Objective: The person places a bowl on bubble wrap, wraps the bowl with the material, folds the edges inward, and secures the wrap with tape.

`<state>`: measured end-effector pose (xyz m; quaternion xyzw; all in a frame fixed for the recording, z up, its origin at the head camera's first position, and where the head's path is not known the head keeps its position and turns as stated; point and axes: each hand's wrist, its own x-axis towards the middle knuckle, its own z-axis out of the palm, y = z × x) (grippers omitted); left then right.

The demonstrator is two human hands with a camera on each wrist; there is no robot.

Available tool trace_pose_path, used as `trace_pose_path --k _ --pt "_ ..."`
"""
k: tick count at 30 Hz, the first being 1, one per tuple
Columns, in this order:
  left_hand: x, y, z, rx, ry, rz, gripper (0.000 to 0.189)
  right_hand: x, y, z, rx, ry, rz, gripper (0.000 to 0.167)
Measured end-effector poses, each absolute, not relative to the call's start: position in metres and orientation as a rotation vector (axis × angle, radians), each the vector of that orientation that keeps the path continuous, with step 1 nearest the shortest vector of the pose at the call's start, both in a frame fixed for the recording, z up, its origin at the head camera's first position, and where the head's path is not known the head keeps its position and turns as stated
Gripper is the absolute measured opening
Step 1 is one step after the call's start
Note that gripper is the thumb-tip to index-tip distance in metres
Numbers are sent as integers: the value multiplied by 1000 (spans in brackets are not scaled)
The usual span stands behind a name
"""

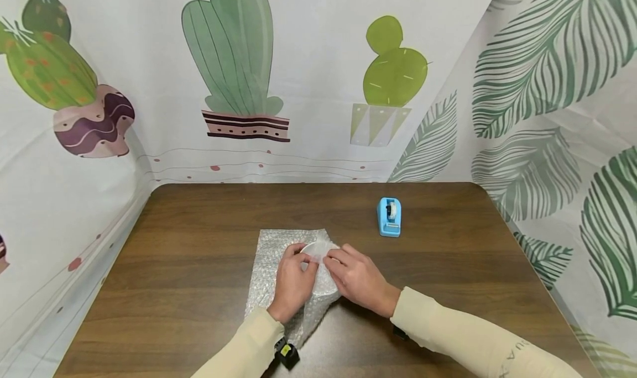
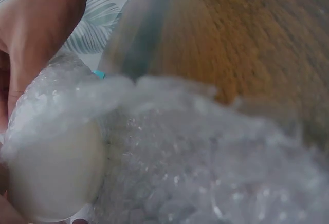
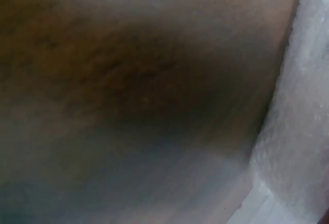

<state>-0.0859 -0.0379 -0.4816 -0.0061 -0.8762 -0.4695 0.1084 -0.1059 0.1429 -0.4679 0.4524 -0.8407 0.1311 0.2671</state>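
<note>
A sheet of clear bubble wrap (image 1: 271, 262) lies on the table, its right part folded up around a smooth white round object (image 1: 311, 250). Whether this is a cup or a bowl cannot be told; in the left wrist view its pale round face (image 2: 56, 175) shows under the wrap's edge. My left hand (image 1: 294, 281) holds the round object's left side, thumb and fingers curled at its rim. From the right, my right hand (image 1: 360, 278) pinches the bubble wrap over the object. In the right wrist view only the wrap's side (image 3: 300, 116) shows, not the fingers.
A blue tape dispenser (image 1: 389, 218) with a roll of tape stands toward the back right of the brown wooden table (image 1: 199, 218). Behind the table hangs a cloth (image 1: 318, 90) printed with cacti and leaves.
</note>
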Motion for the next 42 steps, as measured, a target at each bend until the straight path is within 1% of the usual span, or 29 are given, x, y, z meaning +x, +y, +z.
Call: trace_pose_path --k 3,8,9,13,15,16,20,22,30,42 --pt "-87 -39 -482 -7 -2552 -1467 20 -107 143 -469 1249 -2267 313 26" --pt "-90 -41 -482 1 -2504 -1608 21 -107 142 -468 1278 -2268 266 22" --pt "-91 -42 -482 8 -2495 -1645 24 -107 142 -468 1280 -2271 263 22" --pt "-92 -44 -481 65 -2452 -1834 43 -108 142 -467 1290 -2279 250 20" --pt "-93 -46 -481 93 -2444 -1915 48 -108 142 -466 1290 -2293 248 20" --pt "-93 -46 -480 97 -2449 -1939 47 -108 142 -466 1290 -2298 248 20" --pt "-92 -48 -480 61 -2500 -1920 30 -108 142 -465 1299 -2300 248 22" --pt "-92 -48 -480 36 -2523 -1878 25 -108 142 -465 1307 -2294 244 23" --pt "-92 -49 -479 32 -2561 -1777 24 -105 148 -464 1316 -2321 209 20" --pt "-94 -49 -479 50 -2567 -1726 19 -94 172 -472 1377 -2285 246 38"
